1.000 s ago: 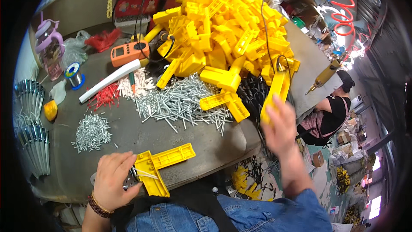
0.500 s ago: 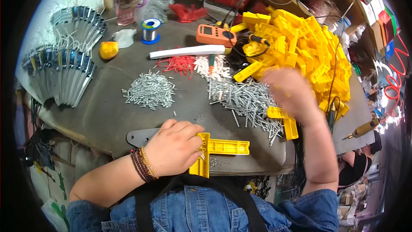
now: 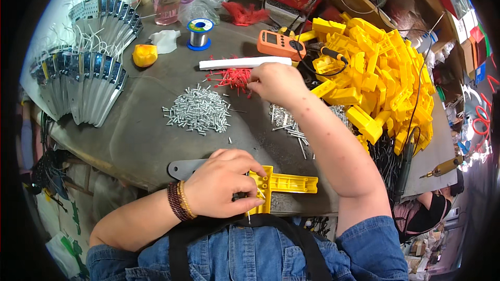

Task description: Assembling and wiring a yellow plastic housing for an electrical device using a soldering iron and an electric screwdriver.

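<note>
- Workbench: one, beneath the short-screw pile, landmark for all places below.
- Yellow-part pile: one heap, right of the short-screw pile and farther out. Too overlapped for a fair parts count.
- Blade fans: two, left of the short-screw pile. Crowded, so no blade count.
- Left hand: one, on the near side of the short-screw pile, narrowed round the left part of the yellow housing. Best to hold light but steady here, thumb clear of the thin pieces at the housing's open face.
- Right hand: one, beyond and right of the short-screw pile, fingertips bunched at the edge of the red pieces. Cannot tell whether gripping any. Judging by the tangle, better to tease one free at the edge than to dig in.
- Yellow housing: one in hand, nearer and right of the short-screw pile, open face up. Worth bracing flat, no twisting.
- White bar: one, beyond the short-screw pile, behind the red pieces.
- Orange meter: one, farther out and right of the short-screw pile.
- Solder spool: one, straight beyond the short-screw pile.
- Loose screw: one, just off the short-screw pile's near right side.
</note>
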{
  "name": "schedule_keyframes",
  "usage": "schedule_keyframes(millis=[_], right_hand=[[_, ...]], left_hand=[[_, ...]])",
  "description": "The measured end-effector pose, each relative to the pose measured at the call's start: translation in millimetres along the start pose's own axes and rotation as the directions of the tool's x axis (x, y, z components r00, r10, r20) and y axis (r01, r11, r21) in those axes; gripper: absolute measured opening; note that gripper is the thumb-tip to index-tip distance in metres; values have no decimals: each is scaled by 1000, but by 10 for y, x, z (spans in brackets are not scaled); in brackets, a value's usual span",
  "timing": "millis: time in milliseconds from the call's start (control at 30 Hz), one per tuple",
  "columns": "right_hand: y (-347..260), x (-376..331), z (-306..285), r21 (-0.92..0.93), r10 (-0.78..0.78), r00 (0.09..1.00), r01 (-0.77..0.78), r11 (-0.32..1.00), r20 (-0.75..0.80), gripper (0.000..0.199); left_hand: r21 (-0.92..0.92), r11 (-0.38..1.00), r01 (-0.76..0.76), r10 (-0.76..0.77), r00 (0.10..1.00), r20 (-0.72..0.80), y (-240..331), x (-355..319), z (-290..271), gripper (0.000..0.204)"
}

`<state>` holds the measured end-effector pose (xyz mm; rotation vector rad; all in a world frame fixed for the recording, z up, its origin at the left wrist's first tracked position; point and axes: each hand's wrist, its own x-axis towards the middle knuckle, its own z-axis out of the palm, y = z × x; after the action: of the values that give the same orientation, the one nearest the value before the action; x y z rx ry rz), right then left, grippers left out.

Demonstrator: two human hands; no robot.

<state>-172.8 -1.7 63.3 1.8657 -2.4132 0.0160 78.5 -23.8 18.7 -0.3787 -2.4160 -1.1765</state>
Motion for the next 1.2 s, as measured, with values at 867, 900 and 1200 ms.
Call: schedule_keyframes(millis=[867,900,1200], right_hand=[[1676,-3699,-548,9,892,452,-892,452,2,27],[1728,-3759,-506,69,872,488,-870,488,-20,27],[1864,-3959,-736,983,853,509,-59,173,-119,15]], left_hand=[[-67,968,243,-251,907,-337,38,-17,55,23],[-60,966,252,-257,903,-345,63,-142,22,23],[-126,415,901,-910,413,-42,-10,-2312,36,3]])
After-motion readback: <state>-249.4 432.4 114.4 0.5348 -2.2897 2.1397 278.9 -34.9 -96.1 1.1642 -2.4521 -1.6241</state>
